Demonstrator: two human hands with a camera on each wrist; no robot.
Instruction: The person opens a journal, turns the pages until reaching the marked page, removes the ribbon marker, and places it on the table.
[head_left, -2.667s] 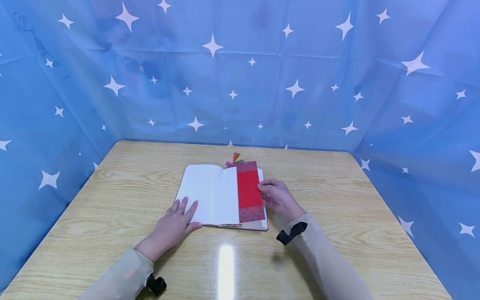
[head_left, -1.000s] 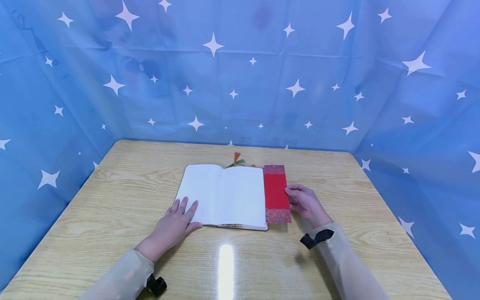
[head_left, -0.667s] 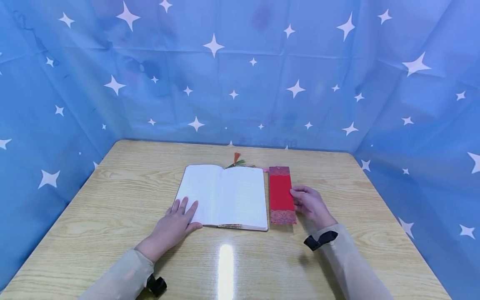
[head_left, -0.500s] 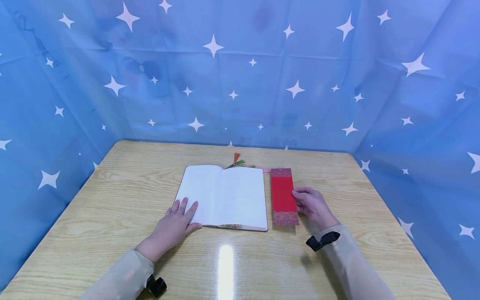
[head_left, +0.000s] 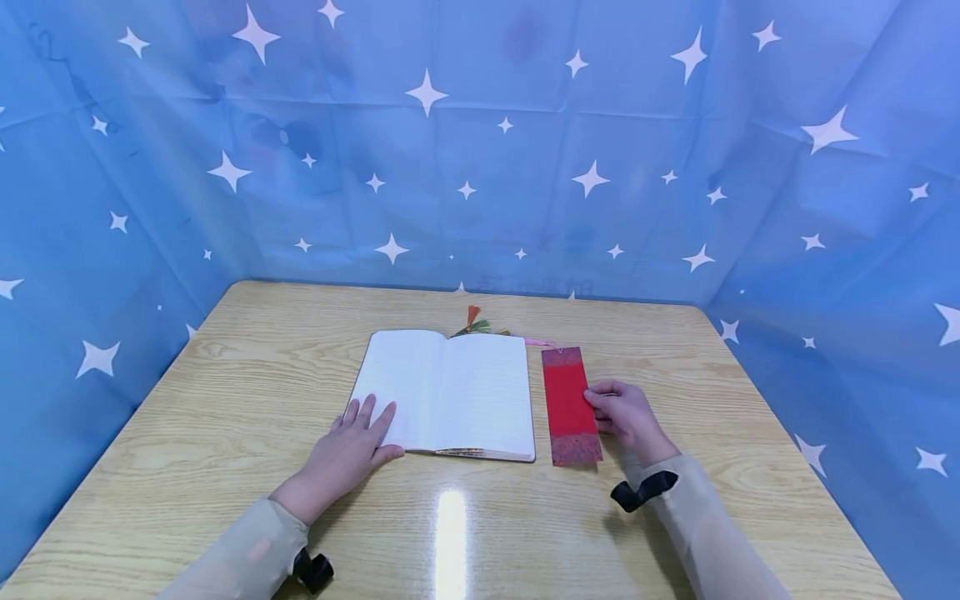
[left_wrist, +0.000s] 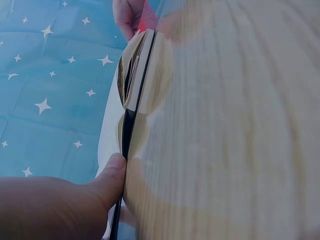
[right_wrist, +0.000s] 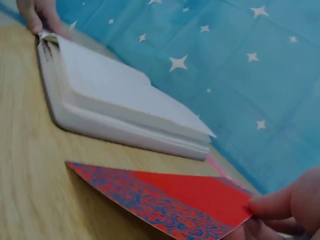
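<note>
An open notebook (head_left: 480, 396) with white pages lies on the wooden table. My left hand (head_left: 348, 458) rests on its lower left corner with spread fingers; in the left wrist view the thumb (left_wrist: 112, 175) lies along the book's near edge. To the right of the notebook, my right hand (head_left: 626, 417) pinches the right edge of a red bookmark (head_left: 567, 404) with patterned bands at both ends. The right wrist view shows that bookmark (right_wrist: 190, 190) tilted, its near corner raised off the table. A pink cord (head_left: 538, 342) runs from its top toward the notebook.
Orange and green tassels (head_left: 474, 321) stick out behind the notebook's top edge. A blue curtain with white stars (head_left: 480, 167) hangs behind and beside the table (head_left: 262, 358). Dark straps sit at both wrists.
My right hand has drawn the bookmark rightward off the right page, then a little toward me, baring the page and the pink cord. The left hand has stayed in place.
</note>
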